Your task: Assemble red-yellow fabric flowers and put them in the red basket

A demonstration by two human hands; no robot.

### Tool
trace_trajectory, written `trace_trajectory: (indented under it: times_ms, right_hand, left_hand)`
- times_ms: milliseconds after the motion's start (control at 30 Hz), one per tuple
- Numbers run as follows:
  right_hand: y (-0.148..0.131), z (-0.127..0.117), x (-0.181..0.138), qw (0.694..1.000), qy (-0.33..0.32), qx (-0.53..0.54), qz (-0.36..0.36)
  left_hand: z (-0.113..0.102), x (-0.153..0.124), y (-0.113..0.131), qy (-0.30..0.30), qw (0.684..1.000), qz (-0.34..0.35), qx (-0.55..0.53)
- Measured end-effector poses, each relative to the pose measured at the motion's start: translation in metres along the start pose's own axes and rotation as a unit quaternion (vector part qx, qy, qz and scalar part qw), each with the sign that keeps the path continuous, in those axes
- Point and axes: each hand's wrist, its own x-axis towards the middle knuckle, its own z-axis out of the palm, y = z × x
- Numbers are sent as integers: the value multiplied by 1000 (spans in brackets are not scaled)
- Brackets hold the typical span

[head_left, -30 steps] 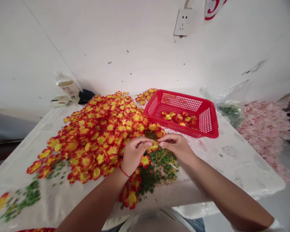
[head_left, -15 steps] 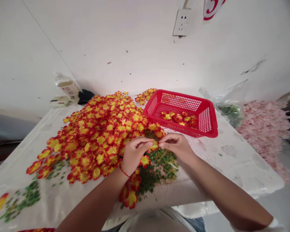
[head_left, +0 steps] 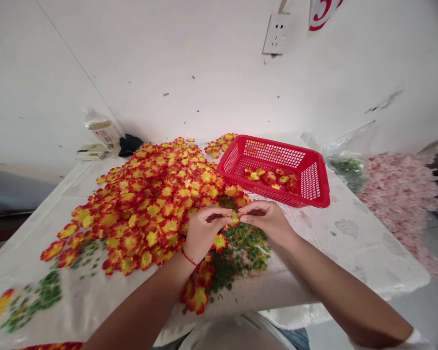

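My left hand point(head_left: 206, 232) and my right hand point(head_left: 264, 220) meet above the table, fingertips pinching a small yellow-and-red artificial flower point(head_left: 235, 217) between them. Most of that flower is hidden by my fingers. Just below my left hand lies a broad heap of loose red-and-yellow fabric flower heads point(head_left: 146, 214). Under and beyond my wrists is a patch of small green plastic leaves point(head_left: 237, 262). A red plastic mesh basket point(head_left: 273, 170) stands beyond my right hand, not touching it, with a few flower heads inside.
A white patterned cloth point(head_left: 350, 248) covers the table. A plastic bag of green pieces point(head_left: 346, 165) stands behind the basket, and pink petals point(head_left: 397, 204) lie beyond the table's right edge. A bottle point(head_left: 104, 130) and a dark cloth point(head_left: 130, 145) sit at the far corner by the wall.
My hands stay almost in place, fingertips still together on the small flower. Its position shifts slightly between my fingers; the heap and basket have not moved.
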Motion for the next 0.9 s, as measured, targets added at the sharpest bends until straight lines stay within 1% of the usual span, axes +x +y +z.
trace_trajectory:
  times_ms: [100,233,333,500,633,900]
  right_hand:
    - [2,0,0,1000,-2,6,-2]
    - [2,-1,0,1000,10,-3,-6]
    - [0,-2,0,1000,9,-5,-9]
    - [-2,-3,0,1000,13,-7,-10]
    - [-1,-4,0,1000,19,-14,-15]
    - [-1,-3,-1,999,-16,-27,-31]
  left_hand:
    - [0,-1,-1,-8,1000,10,0]
    - [0,-2,-1,-23,999,25,0]
    - [1,-3,0,-27,999,22,3]
    - [1,-3,2,-14,1000,15,-9]
    - [0,-3,2,-4,1000,14,14]
    - [2,-3,3,-5,1000,21,-2]
